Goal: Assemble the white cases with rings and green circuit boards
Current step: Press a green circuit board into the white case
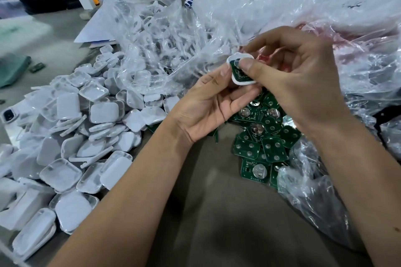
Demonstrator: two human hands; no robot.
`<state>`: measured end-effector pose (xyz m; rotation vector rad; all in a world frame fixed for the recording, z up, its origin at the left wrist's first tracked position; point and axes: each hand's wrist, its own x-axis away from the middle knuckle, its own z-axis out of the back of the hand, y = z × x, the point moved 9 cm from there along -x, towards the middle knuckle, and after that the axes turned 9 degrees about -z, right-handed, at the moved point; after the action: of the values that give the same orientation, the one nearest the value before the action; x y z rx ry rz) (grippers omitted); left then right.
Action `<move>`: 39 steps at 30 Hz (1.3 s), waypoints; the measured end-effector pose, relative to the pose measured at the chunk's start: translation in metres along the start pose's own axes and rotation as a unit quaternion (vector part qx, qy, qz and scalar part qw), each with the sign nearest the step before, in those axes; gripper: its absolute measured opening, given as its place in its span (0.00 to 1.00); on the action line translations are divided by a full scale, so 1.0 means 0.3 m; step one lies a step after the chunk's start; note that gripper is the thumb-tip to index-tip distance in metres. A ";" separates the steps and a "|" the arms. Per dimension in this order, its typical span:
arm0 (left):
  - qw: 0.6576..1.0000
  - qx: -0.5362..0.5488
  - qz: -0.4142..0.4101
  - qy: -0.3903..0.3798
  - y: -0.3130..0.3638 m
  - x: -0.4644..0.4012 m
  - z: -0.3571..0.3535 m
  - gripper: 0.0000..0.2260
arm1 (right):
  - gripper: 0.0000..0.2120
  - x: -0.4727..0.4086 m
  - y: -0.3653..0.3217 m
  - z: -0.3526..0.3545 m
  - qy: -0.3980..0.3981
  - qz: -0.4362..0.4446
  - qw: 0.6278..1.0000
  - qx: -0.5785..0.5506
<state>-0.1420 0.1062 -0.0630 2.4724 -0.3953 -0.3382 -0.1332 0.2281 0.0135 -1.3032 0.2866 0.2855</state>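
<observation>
Case (240,70): held up between both hands, above the loose boards (259,134), open side facing the camera.
Left hand (208,105): curled under the case, thumb at its edge, judged as bracing.
Right hand (297,78): thumb pressed on the green board (238,69) inside, judged as seating it.
Ring: not discernible.
Spare cases (71,136): heaped left of the left hand, within reach.
Bag (156,34): contents blurred.

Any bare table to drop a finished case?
Bare table near the body, between the forearms, below the loose green circuit boards. Another strip far left. Crowded: white cases piled left, plastic bags right and behind the hands.
</observation>
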 end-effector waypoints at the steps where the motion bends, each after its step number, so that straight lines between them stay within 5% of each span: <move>1: 1.000 0.010 0.006 -0.016 -0.001 0.004 -0.009 0.18 | 0.09 0.001 -0.017 -0.001 -0.011 0.022 0.999 0.026; 14: 0.998 0.008 0.032 -0.046 0.001 0.017 -0.015 0.16 | 0.12 0.016 -0.089 -0.015 -0.068 0.114 0.984 0.122; 39: 0.999 0.012 0.041 -0.006 -0.014 0.019 0.001 0.27 | 0.09 0.024 -0.080 -0.034 -0.093 0.113 0.982 0.119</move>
<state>-0.1359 0.1072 -0.0666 2.4706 -0.5068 -0.3153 -0.1183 0.2127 0.0300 -1.0012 0.3007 0.5464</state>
